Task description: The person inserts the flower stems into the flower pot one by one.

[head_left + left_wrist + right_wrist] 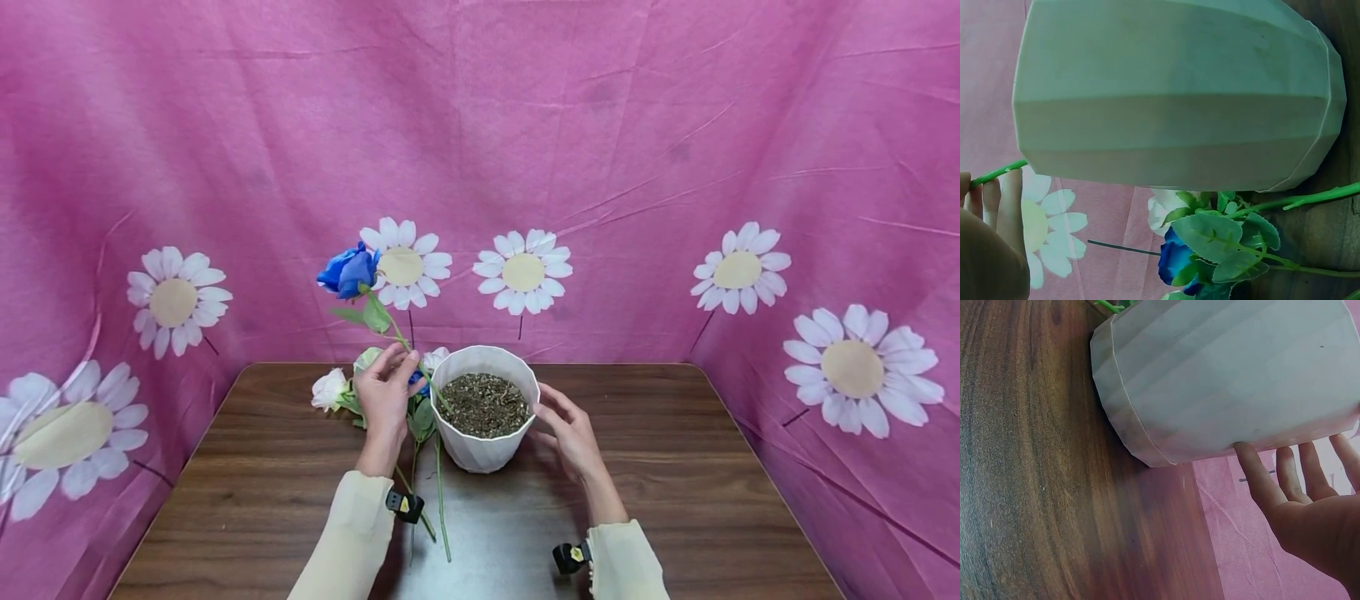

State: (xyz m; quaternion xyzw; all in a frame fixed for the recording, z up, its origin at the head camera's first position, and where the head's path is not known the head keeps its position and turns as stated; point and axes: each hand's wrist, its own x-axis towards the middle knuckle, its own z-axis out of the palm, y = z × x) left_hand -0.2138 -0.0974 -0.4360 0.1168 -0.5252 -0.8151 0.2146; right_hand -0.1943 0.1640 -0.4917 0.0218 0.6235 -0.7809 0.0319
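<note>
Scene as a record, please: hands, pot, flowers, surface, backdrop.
pot: white, faceted, upright, soil inside
left hand: pinching blue rose by its stem
rose stem: runs into pot; whether planted unclear
right hand: fingers against pot's side
other flowers: white and blue, lying left of pot
surface: brown wood-grain table
backdrop: pink cloth, printed daisies

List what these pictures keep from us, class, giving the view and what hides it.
Left wrist view: the lower end of the held stem, behind the wall of the white pot.
Head view: parts of the lying flowers, behind the left hand; the depth of the soil, concealed by the pot's wall.
Right wrist view: part of the right hand, cut off by the right edge.
</note>
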